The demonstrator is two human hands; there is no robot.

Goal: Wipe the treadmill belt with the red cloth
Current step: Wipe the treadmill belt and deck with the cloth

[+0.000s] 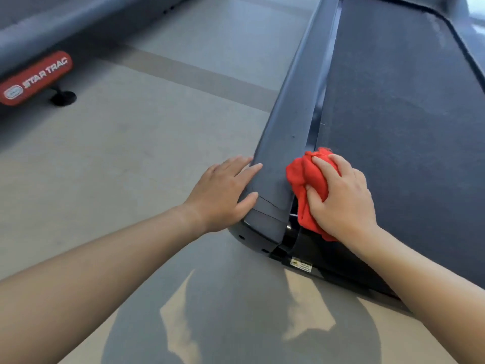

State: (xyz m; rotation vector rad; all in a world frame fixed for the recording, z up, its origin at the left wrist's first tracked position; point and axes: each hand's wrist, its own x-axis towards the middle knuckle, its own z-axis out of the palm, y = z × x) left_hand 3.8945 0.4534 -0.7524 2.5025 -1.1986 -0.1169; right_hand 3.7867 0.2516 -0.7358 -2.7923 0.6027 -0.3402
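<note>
Smooth grey-beige floor [147, 143] with one darker band crossing it; broad bare stretch lies left of the machine. Head view: treadmill belt [399, 122] dark, matte, finely grained, running away up-frame, its far end rounded. Grey side rail [294, 106] long, flat-topped, smooth plastic, set just left of the belt with a narrow dark groove between. Red cloth [304, 179] bunched and wrinkled, soft weave, sitting at the belt's near left edge, overlapping the groove. Right hand [343, 198] grips the cloth, fingers curled over the wad, thumb tucked into its folds. Left hand [223, 195] lies flat on the rail's near outer corner, fingers straight and together. Warning sticker [301, 265] on the black end cap. Neighbouring machine upper left carries a red rounded badge [35, 78] reading STAR TRAC, above a black foot [63, 98].
</note>
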